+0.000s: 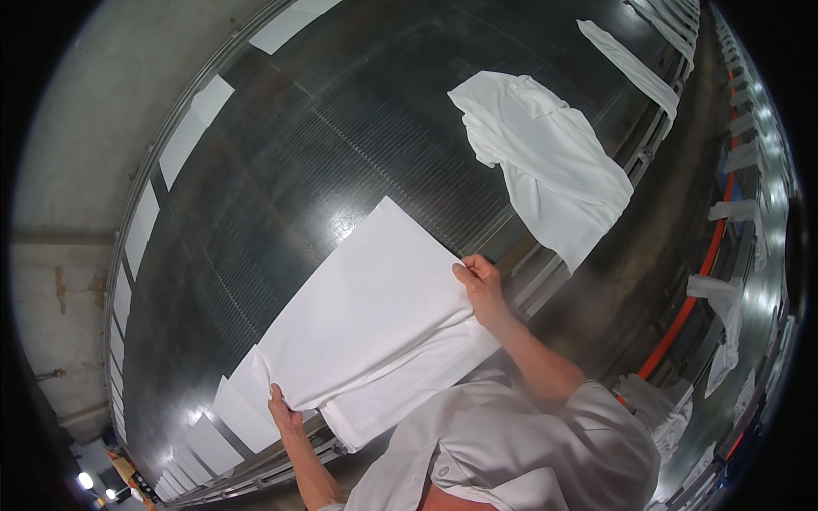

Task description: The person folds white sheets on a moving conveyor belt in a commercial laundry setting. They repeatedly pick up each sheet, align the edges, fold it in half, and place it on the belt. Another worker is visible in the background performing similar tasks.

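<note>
A white fabric piece (375, 298) lies partly on the dark table, its far corner pointing away and its near part hanging in folds over the table's edge. My right hand (481, 285) pinches the right side of this fabric between thumb and fingers. At the left near corner, my left hand (285, 410) grips the fabric with the thumb up. Between my hands a few creases run across the cloth. Beyond my right hand a crumpled white cloth (545, 153) lies loosely on the table, reaching its near edge.
The long dark table (298, 153) has a ridged surface and metal rails. White fabric pieces (141, 226) lie along its far edge, more (213, 439) at the left. Another cloth (630, 64) lies at the upper right. Behind me, a second table holds hanging cloths (720, 298) beside an orange-red rail (682, 315).
</note>
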Tool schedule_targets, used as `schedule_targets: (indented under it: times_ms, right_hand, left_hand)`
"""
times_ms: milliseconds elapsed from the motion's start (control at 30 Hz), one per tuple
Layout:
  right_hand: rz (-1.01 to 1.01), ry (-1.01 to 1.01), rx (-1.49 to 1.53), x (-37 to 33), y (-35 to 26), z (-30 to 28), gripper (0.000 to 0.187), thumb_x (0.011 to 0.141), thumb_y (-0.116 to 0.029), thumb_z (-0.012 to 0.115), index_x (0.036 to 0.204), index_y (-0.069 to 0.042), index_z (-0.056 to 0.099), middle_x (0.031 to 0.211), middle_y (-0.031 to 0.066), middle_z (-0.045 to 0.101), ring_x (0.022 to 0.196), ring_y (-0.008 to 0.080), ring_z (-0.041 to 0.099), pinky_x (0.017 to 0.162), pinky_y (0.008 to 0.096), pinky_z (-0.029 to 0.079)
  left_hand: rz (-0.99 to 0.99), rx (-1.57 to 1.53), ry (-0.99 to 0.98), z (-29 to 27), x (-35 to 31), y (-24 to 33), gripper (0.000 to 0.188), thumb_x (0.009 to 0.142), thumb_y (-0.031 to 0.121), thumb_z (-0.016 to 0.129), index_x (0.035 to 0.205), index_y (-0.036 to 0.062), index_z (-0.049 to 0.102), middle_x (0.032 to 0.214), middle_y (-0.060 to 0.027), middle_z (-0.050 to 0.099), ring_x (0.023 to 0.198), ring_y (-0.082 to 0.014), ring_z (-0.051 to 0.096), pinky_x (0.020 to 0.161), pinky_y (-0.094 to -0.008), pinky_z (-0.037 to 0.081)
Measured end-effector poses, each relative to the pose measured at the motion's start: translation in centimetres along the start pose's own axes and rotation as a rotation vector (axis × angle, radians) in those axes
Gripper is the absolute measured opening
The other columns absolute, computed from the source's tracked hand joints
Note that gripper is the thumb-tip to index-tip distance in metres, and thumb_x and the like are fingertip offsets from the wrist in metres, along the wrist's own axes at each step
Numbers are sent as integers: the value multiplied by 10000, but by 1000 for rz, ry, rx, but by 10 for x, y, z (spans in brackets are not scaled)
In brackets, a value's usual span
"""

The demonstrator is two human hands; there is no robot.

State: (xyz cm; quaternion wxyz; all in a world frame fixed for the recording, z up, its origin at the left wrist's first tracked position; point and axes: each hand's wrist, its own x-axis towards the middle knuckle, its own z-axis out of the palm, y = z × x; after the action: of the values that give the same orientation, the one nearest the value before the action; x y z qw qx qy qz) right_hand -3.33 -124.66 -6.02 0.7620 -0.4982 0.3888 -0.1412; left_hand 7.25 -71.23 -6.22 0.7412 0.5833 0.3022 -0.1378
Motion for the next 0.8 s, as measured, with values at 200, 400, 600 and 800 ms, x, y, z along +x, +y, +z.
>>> schedule_targets:
  times_ms: [200, 400, 600, 800]
  right_hand:
    - [40, -6, -22, -5, -1, -4, 166, 947, -178, 702, 931, -27, 636, 762, -53, 544, 690, 37, 440, 605, 232, 362]
    - [1, 16, -87, 0, 3, -3, 167, 947, -157, 695, 905, -4, 642, 756, -36, 572, 689, 42, 463, 597, 244, 385]
    - [45, 58, -153, 1, 6, -5, 155, 951, -149, 711, 939, -9, 647, 792, -35, 607, 723, 29, 482, 625, 223, 379]
    - [43, 105, -130, 2, 7, -2, 147, 916, -103, 741, 917, 6, 642, 765, -26, 619, 678, 33, 486, 584, 229, 381]
  left_hand:
    - [-7, 26, 21, 3, -3, 1, 488, 1081, 262, 526, 1400, -105, 479, 1335, -208, 637, 1206, -332, 647, 1023, -479, 565]
    - [-31, 104, -11, -8, -2, -2, 540, 1073, 333, 522, 1462, -34, 451, 1429, -160, 580, 1292, -328, 581, 1093, -518, 487]
    - [-15, 132, -47, -13, -6, -5, 535, 1079, 330, 503, 1454, -48, 452, 1423, -164, 582, 1275, -326, 592, 1080, -506, 493]
    - [-40, 126, 32, -2, -14, -4, 516, 1085, 306, 483, 1452, -55, 447, 1426, -170, 576, 1285, -338, 583, 1093, -502, 480]
